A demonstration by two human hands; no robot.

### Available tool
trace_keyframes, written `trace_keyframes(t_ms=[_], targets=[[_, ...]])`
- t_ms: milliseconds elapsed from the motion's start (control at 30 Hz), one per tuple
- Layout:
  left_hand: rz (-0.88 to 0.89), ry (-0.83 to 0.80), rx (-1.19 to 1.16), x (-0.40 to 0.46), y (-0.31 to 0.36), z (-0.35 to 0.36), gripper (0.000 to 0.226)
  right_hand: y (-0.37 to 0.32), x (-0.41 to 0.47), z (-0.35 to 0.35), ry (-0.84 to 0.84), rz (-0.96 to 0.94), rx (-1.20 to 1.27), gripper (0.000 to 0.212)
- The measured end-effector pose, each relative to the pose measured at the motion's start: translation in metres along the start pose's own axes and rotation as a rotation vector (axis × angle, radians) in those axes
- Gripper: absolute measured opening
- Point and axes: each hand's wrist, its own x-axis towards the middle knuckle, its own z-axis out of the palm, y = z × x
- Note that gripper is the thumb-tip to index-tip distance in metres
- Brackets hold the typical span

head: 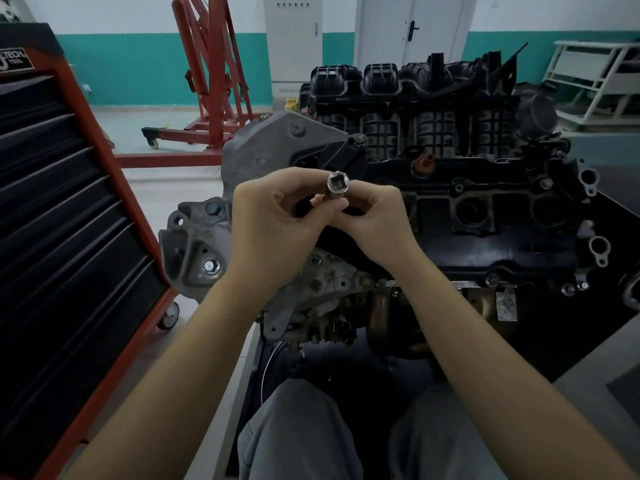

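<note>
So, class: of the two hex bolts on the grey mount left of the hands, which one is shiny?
The lower bolt, bright silver; the upper bolt is dull and dark.

- Socket (338, 183), over the engine (485, 216): shiny silver.
- Engine: black top with ribbed grid pattern, grey metal end.
- Tool cabinet (69, 209), left of the engine: black drawers, red frame.
- Hoist (211, 81), behind the engine: red.

Tool cabinet (69, 216) left of engine (450, 202); hoist (211, 81) behind; socket (337, 188) above engine.
</note>
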Motion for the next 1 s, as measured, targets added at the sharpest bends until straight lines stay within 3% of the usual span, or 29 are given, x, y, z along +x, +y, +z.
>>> trace_keyframes(t_ms=[133, 367, 533, 633, 800, 1000], targets=[[-0.074, -0.046, -0.114, 0.0, -0.0016, -0.001, 0.03, -0.0011, -0.0016, -0.0002, -0.048, -0.018, -0.028, 0.018], [-0.051, 0.025, -0.041, 0.0003, -0.001, 0.0018, 0.028, -0.0013, -0.0008, 0.0006, -0.001, -0.002, -0.024, 0.018], [-0.097, -0.04, -0.177, -0.0005, -0.0031, -0.0011, 0.033, -0.0013, -0.0015, 0.0002, -0.041, -0.012, -0.066, 0.021], [-0.068, -0.057, -0.107, -0.0008, -0.0031, -0.0005, 0.029, -0.0005, -0.0013, 0.0006, -0.018, -0.006, -0.077, 0.016], [-0.042, 0.064, 0.001, -0.0024, -0.0034, 0.0027, 0.024, -0.0023, -0.0011, 0.0008, -0.018, -0.005, -0.047, 0.019], [-0.082, -0.047, -0.109, 0.0001, -0.0031, 0.0001, 0.031, -0.0027, -0.0016, 0.001, -0.019, 0.005, -0.051, 0.021]])
